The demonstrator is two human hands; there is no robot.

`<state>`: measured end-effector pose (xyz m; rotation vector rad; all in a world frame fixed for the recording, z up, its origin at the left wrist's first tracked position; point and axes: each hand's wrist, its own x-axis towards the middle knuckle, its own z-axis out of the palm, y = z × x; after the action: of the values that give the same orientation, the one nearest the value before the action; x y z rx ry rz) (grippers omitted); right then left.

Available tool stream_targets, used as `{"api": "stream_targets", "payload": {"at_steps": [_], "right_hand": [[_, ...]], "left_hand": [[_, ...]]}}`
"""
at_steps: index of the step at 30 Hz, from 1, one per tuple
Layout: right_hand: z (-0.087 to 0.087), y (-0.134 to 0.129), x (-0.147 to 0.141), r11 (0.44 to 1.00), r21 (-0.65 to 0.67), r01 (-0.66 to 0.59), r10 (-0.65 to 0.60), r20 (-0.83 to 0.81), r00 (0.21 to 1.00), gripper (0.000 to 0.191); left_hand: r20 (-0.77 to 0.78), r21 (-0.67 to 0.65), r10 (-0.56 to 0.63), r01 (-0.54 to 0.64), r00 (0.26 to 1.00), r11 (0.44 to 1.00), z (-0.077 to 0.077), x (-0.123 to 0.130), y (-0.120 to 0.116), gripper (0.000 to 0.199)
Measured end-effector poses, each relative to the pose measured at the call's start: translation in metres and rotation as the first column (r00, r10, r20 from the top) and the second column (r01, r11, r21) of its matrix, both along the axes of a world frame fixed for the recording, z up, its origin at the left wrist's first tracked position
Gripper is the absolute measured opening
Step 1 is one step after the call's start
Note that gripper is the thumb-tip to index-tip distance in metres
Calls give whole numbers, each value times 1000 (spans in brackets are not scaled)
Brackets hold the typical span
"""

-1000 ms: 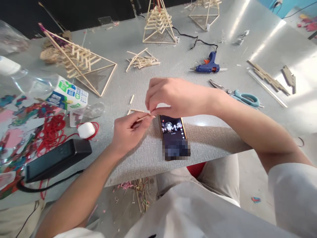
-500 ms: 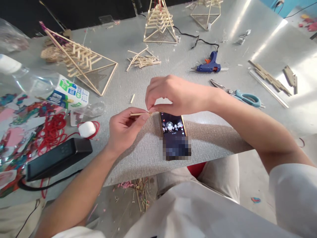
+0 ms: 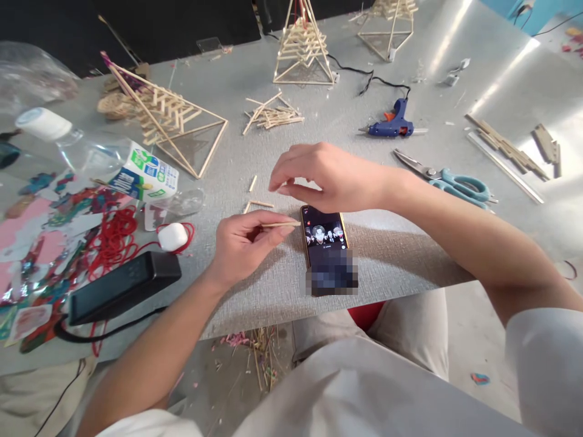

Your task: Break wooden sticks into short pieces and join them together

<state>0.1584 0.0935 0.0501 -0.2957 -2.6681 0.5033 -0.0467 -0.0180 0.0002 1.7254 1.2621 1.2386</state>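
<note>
My left hand (image 3: 246,246) is closed in a pinch on a thin wooden stick (image 3: 280,224), which points right toward the phone's top edge. Curled loosely above and to the right, my right hand (image 3: 314,176) has its thumb a little apart from the fingers, and nothing shows between them. Short wooden sticks (image 3: 261,204) lie at an angle just behind my left hand. Farther back is another short stick piece (image 3: 252,183). The phone (image 3: 325,243), its screen lit, lies below my right hand. A pile of sticks (image 3: 276,115) rests beyond both hands.
Stick-built pyramid frames (image 3: 177,124) stand at the back. A blue glue gun (image 3: 392,124) and scissors (image 3: 450,182) lie to the right, near wooden strips (image 3: 507,145). On the left are a plastic bottle (image 3: 141,170), red cord (image 3: 116,240) and a black device (image 3: 125,288).
My right hand has come away from the stick in my left hand. The left hand has shifted slightly right and toward me, and angled short sticks now show behind it.
</note>
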Motion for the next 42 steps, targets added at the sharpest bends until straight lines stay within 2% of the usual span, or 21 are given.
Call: {"api": "stream_targets", "payload": {"at_steps": [3,7,12,16,21,28,35,42], "right_hand": [[-1,-1,1,998,-8,59,-59,11,998,21],[2,-6,2,991,-47,123,-119,79,990,38],[14,-6,8,970,-242,-13,30,65,997,24],[19,-3,13,951,-305,54,-3,163,987,14],[17,-3,9,956,-268,121,-71,188,979,12],[12,-2,6,980,-122,155,-125,223,967,16],[9,-3,4,974,-149,170,-135,221,966,16],[8,-12,-2,962,-1,272,-264,240,934,17]], "left_hand": [[-1,-15,11,-11,1000,1000,0,0,0,10],[-26,-24,32,-32,999,999,0,-1,-1,11],[-23,-34,62,-63,998,997,-1,0,1,14],[-44,-51,115,-117,992,992,-6,0,5,16],[-48,-75,136,-139,990,987,-10,-2,7,19],[-1,-156,97,-96,995,983,-12,-6,9,26],[-93,-75,154,-161,984,984,-10,-3,7,23],[-120,-46,198,-205,973,978,-10,-2,8,26]]}}
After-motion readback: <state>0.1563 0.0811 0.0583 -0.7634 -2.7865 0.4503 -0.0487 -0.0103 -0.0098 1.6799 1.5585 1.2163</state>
